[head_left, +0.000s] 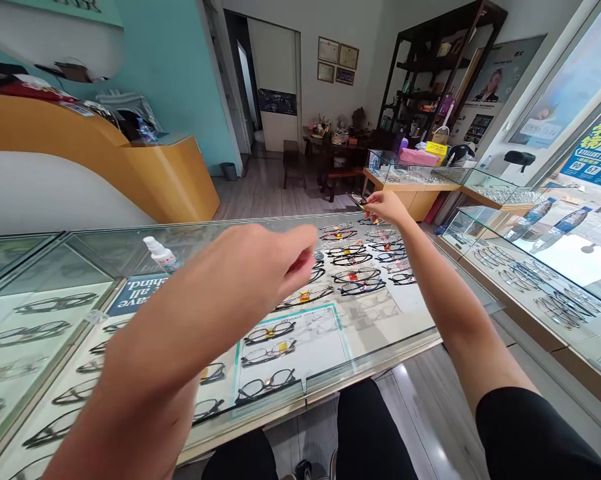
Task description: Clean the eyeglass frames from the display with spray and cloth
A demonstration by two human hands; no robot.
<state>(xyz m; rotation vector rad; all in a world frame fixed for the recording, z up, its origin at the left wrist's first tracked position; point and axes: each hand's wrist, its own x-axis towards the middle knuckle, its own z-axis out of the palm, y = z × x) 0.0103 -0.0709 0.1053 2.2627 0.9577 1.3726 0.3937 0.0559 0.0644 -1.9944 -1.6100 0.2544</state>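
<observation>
Nearest, towards twelve o'clock, the left hand (280, 257) reaches over the glass desk (370, 363), fingers curled out of sight; I cannot tell whether it grips anything. Beyond it, eyeglass frames (363, 287) sit in rows, presumably so each shows. Past eleven lies a white-capped bottle (162, 255). Farthest, between twelve and one, the right hand (386, 206) pinches eyeglasses (359, 201), probably sparing the lenses.
</observation>
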